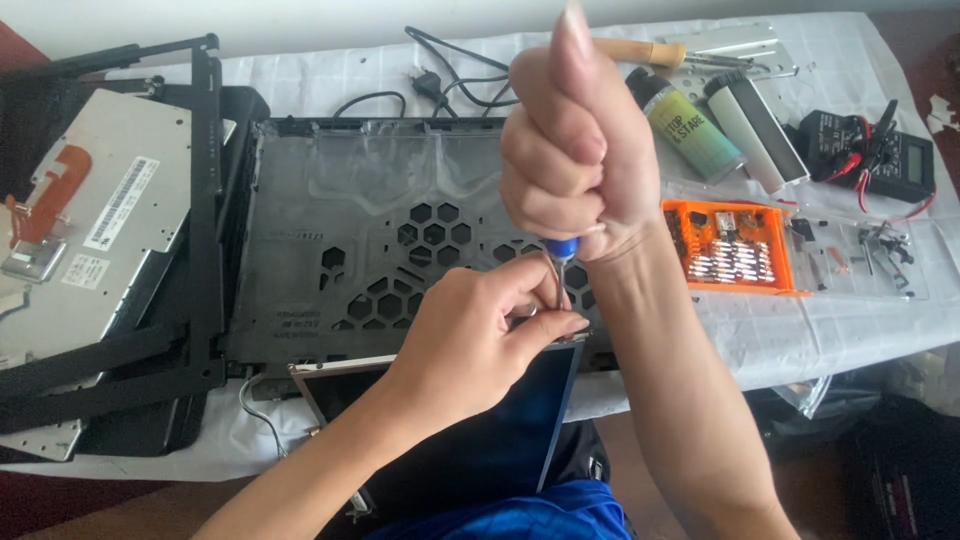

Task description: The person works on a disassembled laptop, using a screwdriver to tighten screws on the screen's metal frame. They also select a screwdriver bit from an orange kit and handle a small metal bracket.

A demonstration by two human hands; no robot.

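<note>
My right hand [572, 150] is closed in a fist around a screwdriver [562, 262]; only its blue collar and thin metal shaft show below the fist, pointing straight down. My left hand [478, 320] pinches the shaft's tip against the top corner of a dark flat display panel [500, 430] with a metal frame edge. The panel leans over the table's front edge toward me. Behind both hands lies a black laptop shell [340, 240] with hexagonal vent holes.
A silver panel back in a black bezel [110, 230] lies at left. At right sit an orange bit tray [730, 245], a clear plastic case [860, 255], two cylinders [720, 125], a multimeter [885, 150] and a wooden-handled tool [640, 50]. Cables [440, 85] run behind.
</note>
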